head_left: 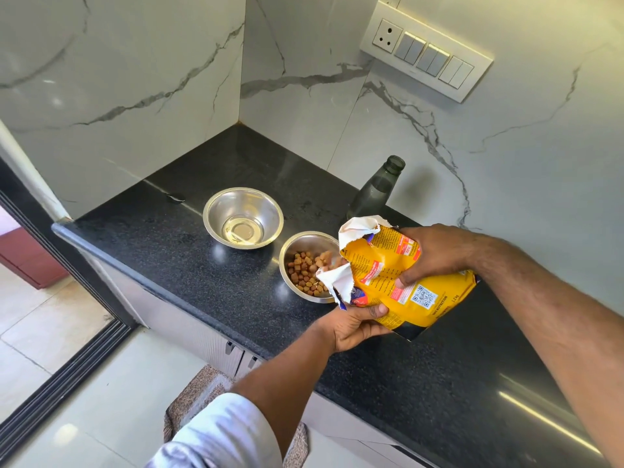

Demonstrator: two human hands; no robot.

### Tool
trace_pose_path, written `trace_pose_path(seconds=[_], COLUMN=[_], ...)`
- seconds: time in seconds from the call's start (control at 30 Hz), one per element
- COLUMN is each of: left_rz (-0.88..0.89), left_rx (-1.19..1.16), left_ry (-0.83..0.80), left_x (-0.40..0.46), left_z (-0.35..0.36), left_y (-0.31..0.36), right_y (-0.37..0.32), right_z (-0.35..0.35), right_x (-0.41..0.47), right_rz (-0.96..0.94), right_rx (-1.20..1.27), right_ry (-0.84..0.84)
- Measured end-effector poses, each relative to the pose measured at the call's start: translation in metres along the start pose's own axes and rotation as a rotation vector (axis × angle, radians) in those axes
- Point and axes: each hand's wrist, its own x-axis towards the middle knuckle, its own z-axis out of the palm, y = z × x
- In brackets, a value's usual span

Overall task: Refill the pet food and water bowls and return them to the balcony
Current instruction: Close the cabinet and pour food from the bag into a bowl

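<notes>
Yellow pet food bag [398, 282]: tilted, torn mouth over near steel bowl [305, 241], kibble [305, 270] inside. Right hand [439, 253] grasps bag top; left hand [354, 324] grasps underside. Second steel bowl [243, 216] far-left on black counter [169, 238]. Open dark bottle [376, 189] behind.

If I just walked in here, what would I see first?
You'd spot the bright yellow food bag first, tipped over by the left hand and right hand above the black counter. Brown kibble is piling up in the steel bowl under its torn mouth. Behind that sits a second steel bowl without kibble, and a dark glass bottle by the marble wall.
</notes>
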Motion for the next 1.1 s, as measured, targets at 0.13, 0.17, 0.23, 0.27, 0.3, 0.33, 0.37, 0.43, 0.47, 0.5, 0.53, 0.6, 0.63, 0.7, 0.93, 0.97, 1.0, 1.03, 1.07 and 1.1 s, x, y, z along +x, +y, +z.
trace_pose_path(seconds=[0.13,0.17,0.23,0.27,0.3,0.33,0.37,0.43,0.47,0.5,0.53,0.6,0.63,0.7,0.93,0.97,1.0,1.03,1.07,1.1], left_rz=[-0.001,-0.002,-0.004,-0.004,-0.003,-0.002,-0.001,-0.001,0.0,0.002,0.005,0.011,0.016,0.03,0.03,0.027,0.026,0.023,0.019,0.018], left_rx=[-0.005,-0.006,-0.006,-0.006,-0.008,-0.008,-0.01,-0.018,-0.021,-0.023,-0.026,-0.034,-0.034,-0.019,-0.035,-0.044,-0.053,-0.063,-0.07,-0.074], left_ry=[0.008,0.008,0.004,0.002,-0.001,-0.002,-0.003,-0.002,-0.004,-0.007,-0.008,-0.01,-0.011,-0.011,-0.01,-0.013,-0.014,-0.01,0.002,0.017], left_x=[-0.001,-0.001,-0.001,-0.002,-0.002,-0.001,-0.001,-0.001,0.0,0.0,0.0,0.0,0.0,0.0,-0.001,-0.001,-0.001,-0.002,-0.002,-0.002], left_z=[0.001,0.001,0.001,0.002,0.002,0.003,0.003,0.004,0.005,0.006,0.006,0.007,0.008,0.01,0.014,0.015,0.015,0.016,0.016,0.016], left_y=[0.0,0.0,0.0,0.0,0.0,0.0,0.0,-0.001,-0.002,-0.002,-0.002,-0.003,-0.003,-0.005,-0.008,-0.008,-0.009,-0.01,-0.011,-0.012], right_y=[-0.002,-0.003,-0.003,-0.003,-0.002,-0.002,-0.002,-0.002,-0.002,-0.002,-0.002,-0.001,-0.001,-0.001,0.003,0.003,0.003,0.004,0.004,0.004], right_z=[-0.001,-0.001,-0.002,-0.002,-0.002,-0.002,-0.003,-0.003,-0.004,-0.004,-0.004,-0.004,-0.004,-0.004,-0.004,-0.004,-0.004,-0.004,-0.004,-0.004], right_x=[0.0,0.0,0.0,0.0,0.0,-0.001,-0.001,-0.002,-0.002,-0.003,-0.003,-0.004,-0.005,-0.005,-0.006,-0.007,-0.007,-0.007,-0.008,-0.008], right_rz=[0.006,0.007,0.008,0.009,0.01,0.011,0.012,0.013,0.015,0.016,0.017,0.017,0.017,0.017,0.014,0.015,0.015,0.016,0.017,0.018], right_rx=[-0.007,-0.01,-0.01,-0.01,-0.011,-0.013,-0.016,-0.02,-0.021,-0.019,-0.018,-0.018,-0.019,-0.027,-0.042,-0.044,-0.046,-0.048,-0.05,-0.051], right_ry=[-0.007,-0.007,-0.007,-0.008,-0.009,-0.01,-0.012,-0.016,-0.017,-0.018,-0.02,-0.024,-0.025,-0.025,-0.024,-0.026,-0.027,-0.028,-0.029,-0.03])
